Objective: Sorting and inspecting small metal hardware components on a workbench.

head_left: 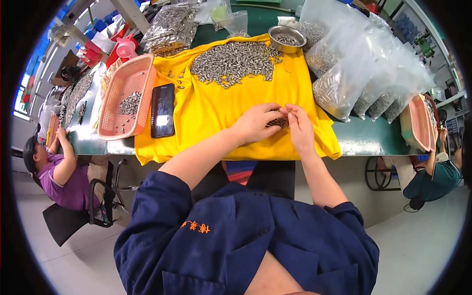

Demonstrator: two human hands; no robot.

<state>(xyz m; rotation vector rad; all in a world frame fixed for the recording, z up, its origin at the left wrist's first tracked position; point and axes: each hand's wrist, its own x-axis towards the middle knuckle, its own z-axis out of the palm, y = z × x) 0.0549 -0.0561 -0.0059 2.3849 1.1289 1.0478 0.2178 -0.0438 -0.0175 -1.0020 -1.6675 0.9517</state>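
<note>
Green workbench [373, 142] carries a yellow cloth [216, 113]; near its front edge the left hand [255, 123] cups a small cluster of metal pieces [278, 122], right hand [297, 125] fingertips pinched together on one. Judging by the large heap [233, 61] behind, most remains unsorted; few lie in the pink tray [129, 96].

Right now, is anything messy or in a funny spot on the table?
A little. A few small metal parts lie loose on the yellow cloth, strayed from the big pile toward the pink basket. A black phone lies among the work. Nothing looks broken.
</note>
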